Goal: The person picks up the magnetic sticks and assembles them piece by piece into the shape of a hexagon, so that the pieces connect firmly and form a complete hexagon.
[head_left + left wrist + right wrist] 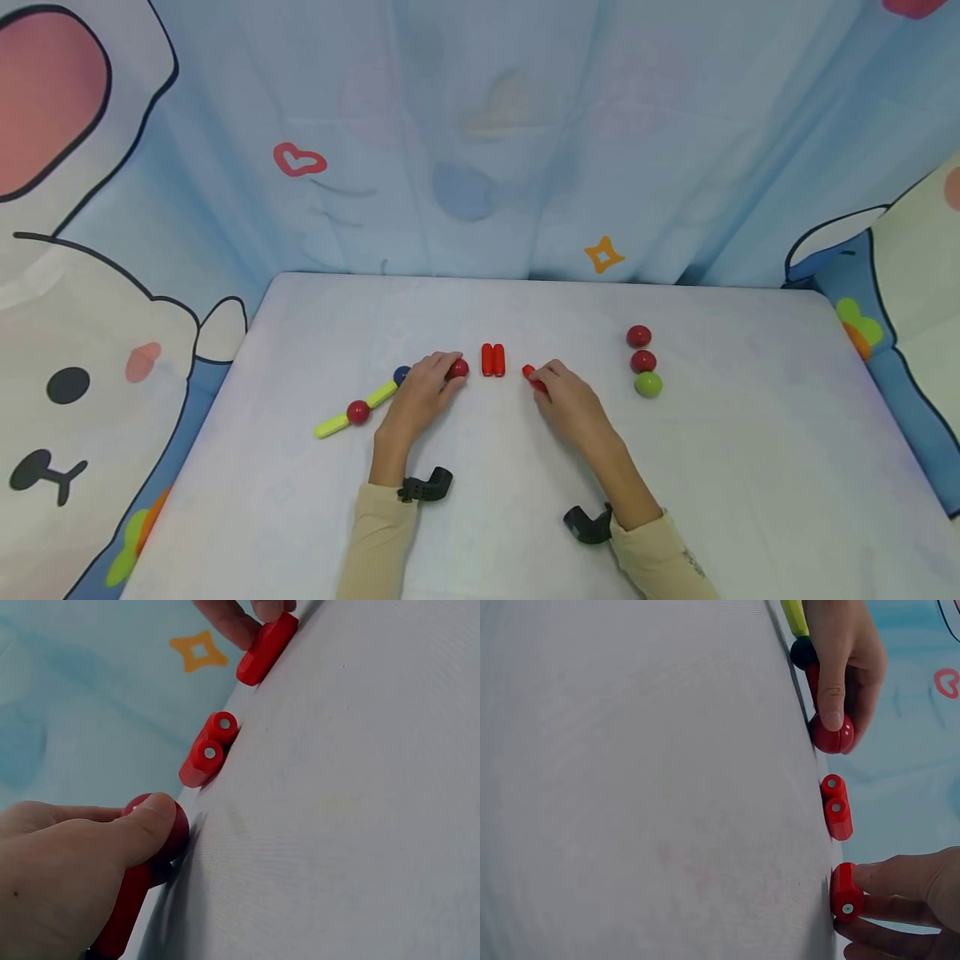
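My left hand (422, 398) pinches a red ball (459, 367) between thumb and fingers. That ball sits at the end of a chain on the table: a red rod (812, 684), mostly under the hand in the head view, a dark blue ball (402, 375), a yellow rod (382, 394), another red ball (357, 412) and a second yellow rod (332, 427). My right hand (573, 408) holds a short red rod (845, 889) by its sides, a small metal disc showing on its end. Two more red rods (487, 360) lie side by side between the hands.
Two red balls (639, 337) and a green ball (648, 384) form a column at the right of the white table (750, 467). Behind the table hangs a blue printed curtain (480, 167). Each wrist wears a black camera (427, 485).
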`<control>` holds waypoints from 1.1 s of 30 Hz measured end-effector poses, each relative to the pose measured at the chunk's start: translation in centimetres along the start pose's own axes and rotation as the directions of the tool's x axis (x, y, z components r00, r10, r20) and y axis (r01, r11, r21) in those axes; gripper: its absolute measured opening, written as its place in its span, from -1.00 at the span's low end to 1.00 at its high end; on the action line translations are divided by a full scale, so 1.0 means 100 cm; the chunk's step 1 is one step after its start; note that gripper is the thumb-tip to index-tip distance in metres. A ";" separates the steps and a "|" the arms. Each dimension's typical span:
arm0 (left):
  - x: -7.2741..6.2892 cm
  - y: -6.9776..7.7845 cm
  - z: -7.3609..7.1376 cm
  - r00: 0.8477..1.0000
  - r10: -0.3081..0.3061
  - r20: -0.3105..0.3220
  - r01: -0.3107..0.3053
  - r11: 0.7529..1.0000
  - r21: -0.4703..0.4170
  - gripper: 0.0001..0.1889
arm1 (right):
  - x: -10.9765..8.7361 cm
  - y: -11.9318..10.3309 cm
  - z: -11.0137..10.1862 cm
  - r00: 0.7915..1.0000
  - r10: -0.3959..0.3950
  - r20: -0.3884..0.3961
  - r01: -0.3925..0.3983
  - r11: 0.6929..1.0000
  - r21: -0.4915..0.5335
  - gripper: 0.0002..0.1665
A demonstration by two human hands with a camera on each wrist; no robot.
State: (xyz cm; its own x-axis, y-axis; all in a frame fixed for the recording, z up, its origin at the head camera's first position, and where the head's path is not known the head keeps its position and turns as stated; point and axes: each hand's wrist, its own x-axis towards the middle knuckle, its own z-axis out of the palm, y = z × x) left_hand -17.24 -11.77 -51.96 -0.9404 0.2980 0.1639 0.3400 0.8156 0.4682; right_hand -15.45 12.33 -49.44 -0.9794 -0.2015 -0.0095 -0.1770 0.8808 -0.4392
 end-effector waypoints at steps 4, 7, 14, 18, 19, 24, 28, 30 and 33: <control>0.000 0.000 0.000 1.000 0.030 -0.003 -0.030 0.999 0.040 -0.53 | 0.002 0.003 0.002 0.999 0.026 0.018 -0.027 1.000 0.003 -0.57; -0.001 0.000 -0.001 0.999 0.049 -0.009 -0.048 0.997 0.054 -0.53 | 0.003 0.003 0.002 0.999 0.026 0.029 -0.026 0.999 -0.031 -0.53; 0.001 0.001 -0.001 0.984 0.172 -0.042 -0.169 0.983 0.072 -0.52 | 0.005 0.006 0.001 0.998 0.032 0.050 -0.033 0.999 0.004 -0.57; 0.000 0.003 -0.001 0.965 0.248 -0.083 -0.243 0.968 0.064 -0.51 | 0.005 0.010 -0.002 0.997 0.062 0.055 -0.071 0.982 0.175 -0.64; 0.000 0.004 0.000 0.963 0.256 -0.090 -0.251 0.966 0.061 -0.51 | 0.005 0.011 -0.002 0.997 0.064 0.049 -0.073 0.971 0.228 -0.65; -0.001 0.003 0.002 0.956 0.272 -0.110 -0.266 0.962 0.064 -0.51 | 0.006 0.013 0.002 0.998 0.068 0.012 -0.065 0.876 0.477 -0.67; 0.000 0.004 0.002 0.948 0.288 -0.132 -0.283 0.957 0.060 -0.52 | 0.008 0.011 0.004 0.994 0.101 0.029 -0.098 0.785 0.612 -0.66; 0.001 0.005 0.002 0.946 0.296 -0.134 -0.291 0.955 0.057 -0.52 | 0.009 0.008 0.005 0.991 0.121 0.049 -0.124 0.754 0.645 -0.64; 0.002 0.006 0.003 0.947 0.297 -0.125 -0.293 0.955 0.051 -0.51 | 0.010 0.005 0.007 0.984 0.156 0.084 -0.172 0.726 0.666 -0.64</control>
State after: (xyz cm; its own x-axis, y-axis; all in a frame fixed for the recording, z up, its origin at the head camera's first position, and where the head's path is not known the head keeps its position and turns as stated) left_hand -17.24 -11.10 -51.90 -0.7902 0.4624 0.4022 0.6001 0.7171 0.3545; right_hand -16.44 12.28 -50.33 -0.9835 -0.0968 -0.1529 0.1041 0.3883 -0.9156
